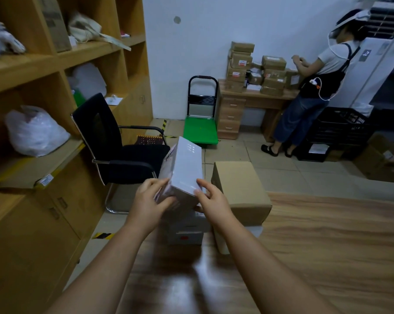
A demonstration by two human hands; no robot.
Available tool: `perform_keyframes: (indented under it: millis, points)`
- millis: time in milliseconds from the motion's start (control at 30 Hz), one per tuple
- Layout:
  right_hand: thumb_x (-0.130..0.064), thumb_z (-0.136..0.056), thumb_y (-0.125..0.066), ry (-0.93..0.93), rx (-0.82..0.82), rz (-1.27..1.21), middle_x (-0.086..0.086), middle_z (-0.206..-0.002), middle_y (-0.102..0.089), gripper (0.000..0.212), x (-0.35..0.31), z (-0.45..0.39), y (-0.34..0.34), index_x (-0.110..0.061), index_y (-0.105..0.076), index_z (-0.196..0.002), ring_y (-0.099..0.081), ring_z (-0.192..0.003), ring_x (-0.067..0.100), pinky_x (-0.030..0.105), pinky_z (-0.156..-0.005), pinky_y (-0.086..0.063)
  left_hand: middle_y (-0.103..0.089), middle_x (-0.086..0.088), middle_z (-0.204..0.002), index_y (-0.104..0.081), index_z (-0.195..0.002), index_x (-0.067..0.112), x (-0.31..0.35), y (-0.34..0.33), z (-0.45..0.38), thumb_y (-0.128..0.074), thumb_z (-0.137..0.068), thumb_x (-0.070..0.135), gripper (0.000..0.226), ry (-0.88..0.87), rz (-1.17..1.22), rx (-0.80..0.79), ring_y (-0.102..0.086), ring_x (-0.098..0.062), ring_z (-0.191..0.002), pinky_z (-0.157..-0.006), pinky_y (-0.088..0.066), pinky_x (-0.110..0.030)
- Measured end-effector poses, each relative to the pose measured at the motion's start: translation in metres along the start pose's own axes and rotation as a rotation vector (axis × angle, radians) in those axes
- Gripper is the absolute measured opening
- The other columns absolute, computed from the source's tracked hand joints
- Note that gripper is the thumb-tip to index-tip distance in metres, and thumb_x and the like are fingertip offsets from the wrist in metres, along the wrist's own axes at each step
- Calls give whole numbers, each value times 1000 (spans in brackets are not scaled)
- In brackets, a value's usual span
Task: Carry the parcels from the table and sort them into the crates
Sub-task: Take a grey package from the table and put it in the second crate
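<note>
I hold a white rectangular parcel tilted up above the near-left corner of the wooden table. My left hand grips its left lower side, and my right hand grips its right lower corner. Beneath it lies a smaller white box with a red mark. A brown cardboard box rests on the table just right of my hands. Black crates stand stacked on the floor at the far right.
A black office chair stands left of the table beside wooden shelving. A green hand trolley leans by the far wall. Another person works at a desk piled with brown parcels. Cardboard boxes sit far right.
</note>
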State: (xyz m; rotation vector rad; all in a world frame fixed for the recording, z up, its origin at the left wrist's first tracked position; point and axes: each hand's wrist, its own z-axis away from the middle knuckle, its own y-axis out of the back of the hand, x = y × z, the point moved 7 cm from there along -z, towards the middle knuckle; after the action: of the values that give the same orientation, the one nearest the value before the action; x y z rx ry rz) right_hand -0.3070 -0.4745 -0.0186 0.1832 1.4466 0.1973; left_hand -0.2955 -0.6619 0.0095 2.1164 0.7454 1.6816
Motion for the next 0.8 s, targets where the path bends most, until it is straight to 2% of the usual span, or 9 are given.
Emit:
perform_keyframes:
  millis: [33,100,200,233,300,400,567,700,800]
  points:
    - [-24,-101,-53,-32,26,-17,5,-134,-55,36,5,0,2,-28,-56,-136,-61,-109,20,43,-89,-58,-44,11,-120,-59,-130,27,-1,0,-1,-75,-83,26,50,-10,-22,-17,-40,-11,-116,-98,-42,-35]
    - [-27,-102,-48,-14,152,150,5,-129,-59,31,6,1,15,-22,-60,-130,-59,-112,20,45,-98,-52,-42,12,-127,-60,-129,30,-9,-4,-3,-78,-80,32,52,11,-25,-59,-35,-13,-124,-108,-36,-40]
    - [-41,-102,-48,100,258,243,5,-130,-57,42,-11,7,29,-13,-61,-130,-51,-123,20,39,-107,-42,-32,6,-148,-46,-142,34,-30,-12,-2,-79,-76,43,75,150,-30,-128,-26,-21,-138,-113,-27,-41]
    - [-46,-100,-49,105,244,233,5,-133,-55,48,-14,6,30,-14,-58,-135,-50,-125,20,39,-108,-41,-31,4,-150,-41,-144,34,-34,-16,0,-78,-75,46,79,185,-44,-147,-27,-21,-138,-111,-29,-40]
    - [-47,-97,-55,78,182,253,4,-139,-51,56,-14,2,26,-14,-52,-142,-47,-131,20,38,-111,-38,-46,5,-139,-44,-143,30,-33,-22,2,-77,-79,43,73,201,6,-154,-42,-16,-128,-99,-39,-34]
    - [-29,-95,-63,38,112,329,7,-146,-48,55,2,-7,18,-10,-49,-144,-46,-133,21,34,-113,-36,-60,11,-116,-59,-127,25,-25,-24,4,-76,-82,33,49,135,67,-102,-56,-6,-104,-78,-42,-22]
    - [-18,-94,-65,85,65,301,7,-149,-45,53,9,-8,7,-8,-50,-143,-43,-137,21,35,-116,-33,-62,7,-105,-66,-120,20,-29,-8,3,-74,-83,29,38,110,-22,1,-57,-3,-91,-71,-43,-20]
    - [-24,-93,-67,61,31,260,2,-148,-45,62,8,-5,11,-15,-41,-149,-48,-132,18,34,-109,-41,-61,6,-115,-62,-125,24,-31,-8,2,-73,-83,33,44,111,-31,-36,-56,-7,-99,-74,-42,-22]
    - [-27,-90,-72,44,-33,240,-15,-125,-47,60,5,-2,18,-28,-41,-141,-48,-114,6,21,-90,-43,-53,6,-126,-51,-137,25,-34,-13,-2,-76,-80,38,63,129,-46,-115,-48,-7,-108,-84,-41,-28]
